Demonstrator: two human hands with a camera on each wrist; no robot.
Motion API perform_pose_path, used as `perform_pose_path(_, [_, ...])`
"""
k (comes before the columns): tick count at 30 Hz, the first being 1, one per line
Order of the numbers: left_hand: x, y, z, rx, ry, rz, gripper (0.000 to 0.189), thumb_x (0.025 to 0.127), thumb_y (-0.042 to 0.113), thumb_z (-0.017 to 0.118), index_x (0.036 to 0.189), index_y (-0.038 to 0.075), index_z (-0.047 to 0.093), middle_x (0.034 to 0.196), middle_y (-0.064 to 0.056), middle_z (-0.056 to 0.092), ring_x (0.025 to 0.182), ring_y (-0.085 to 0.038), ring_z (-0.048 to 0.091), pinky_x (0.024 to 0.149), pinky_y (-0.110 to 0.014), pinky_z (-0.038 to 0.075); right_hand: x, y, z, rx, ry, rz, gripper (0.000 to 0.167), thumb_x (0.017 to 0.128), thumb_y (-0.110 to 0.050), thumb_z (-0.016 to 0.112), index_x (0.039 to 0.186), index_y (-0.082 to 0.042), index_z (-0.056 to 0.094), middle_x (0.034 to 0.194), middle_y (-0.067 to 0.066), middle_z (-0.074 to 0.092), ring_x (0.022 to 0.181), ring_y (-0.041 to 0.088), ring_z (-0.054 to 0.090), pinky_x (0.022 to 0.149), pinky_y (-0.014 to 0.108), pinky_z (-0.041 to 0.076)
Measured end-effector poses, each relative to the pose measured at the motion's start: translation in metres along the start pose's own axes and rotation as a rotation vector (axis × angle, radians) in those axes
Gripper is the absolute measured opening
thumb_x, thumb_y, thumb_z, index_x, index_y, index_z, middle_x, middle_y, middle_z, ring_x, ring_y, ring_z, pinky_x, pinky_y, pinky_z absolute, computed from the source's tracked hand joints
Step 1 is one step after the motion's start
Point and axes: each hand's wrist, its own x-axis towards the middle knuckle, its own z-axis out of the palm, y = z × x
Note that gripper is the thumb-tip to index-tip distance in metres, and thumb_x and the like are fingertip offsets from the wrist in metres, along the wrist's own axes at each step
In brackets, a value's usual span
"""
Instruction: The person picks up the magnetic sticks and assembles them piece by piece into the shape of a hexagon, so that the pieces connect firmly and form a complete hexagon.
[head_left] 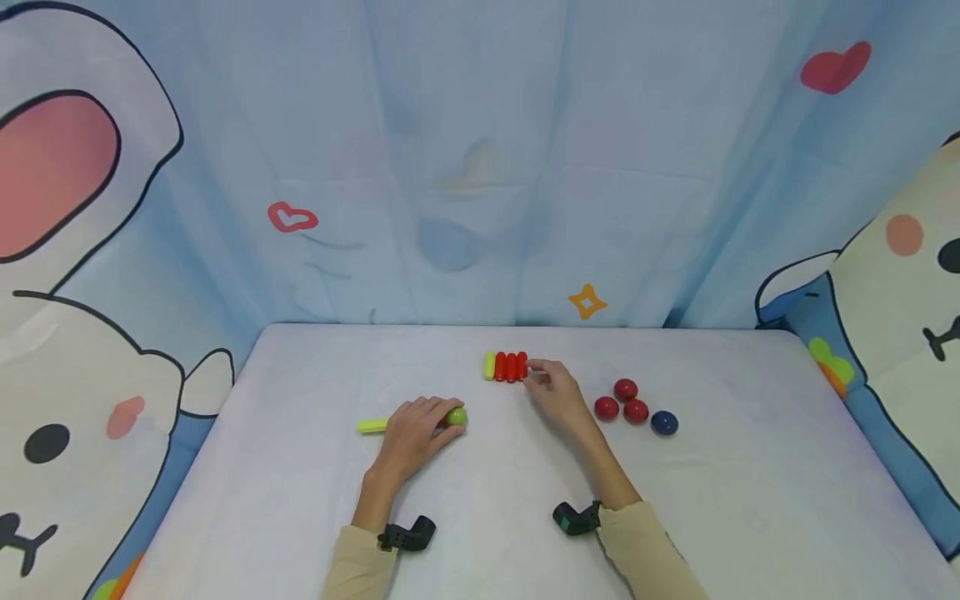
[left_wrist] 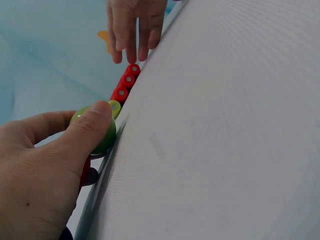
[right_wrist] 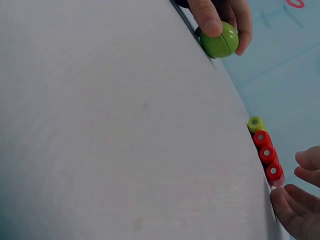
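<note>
My left hand (head_left: 422, 429) pinches a green ball (right_wrist: 220, 41) between thumb and fingers, low over the table. From under this hand a yellow-green rod (head_left: 372, 426) sticks out to the left. A bit of red shows beneath the palm, mostly hidden. Further back stands a row of short rods side by side: one yellow-green rod (head_left: 490, 366) at the left, then three red rods (head_left: 512, 367), each with a grey spot on its end. My right hand (head_left: 556, 392) is at the right end of the row, fingers loosely bent, with nothing seen between them.
Right of the right hand lie three red balls (head_left: 625, 390) in a cluster, with a blue ball (head_left: 664, 422) beside them. A white cloth covers the table (head_left: 495, 500). Behind its far edge hangs a light blue printed curtain (head_left: 480, 167).
</note>
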Motion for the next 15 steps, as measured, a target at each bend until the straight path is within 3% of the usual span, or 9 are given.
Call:
perform_pose_path(9, [0.000,-0.003,0.002,0.007,0.004,0.005,0.037,0.089,0.047,0.065,0.122,0.029,0.062,0.107,0.009,0.071,0.092,-0.008,0.062,0.076,-0.025,0.050,0.010,-0.003,0.005,-0.030,-0.008,-0.001,0.052,0.095,-0.021,0.061,0.143,-0.009,0.046,0.138,0.017,0.049,0.123,0.032,0.053,0.100,0.047,0.050])
perform_pose_path(15, [0.000,-0.002,0.002,0.002,-0.011,-0.002,0.038,0.090,0.048,0.064,0.123,0.030,0.061,0.108,0.009,0.071,0.092,-0.009,0.062,0.077,-0.025,0.050,0.013,-0.003,0.010,-0.114,-0.017,-0.011,0.053,0.094,-0.021,0.062,0.144,-0.010,0.046,0.137,0.019,0.048,0.122,0.033,0.053,0.102,0.047,0.048])
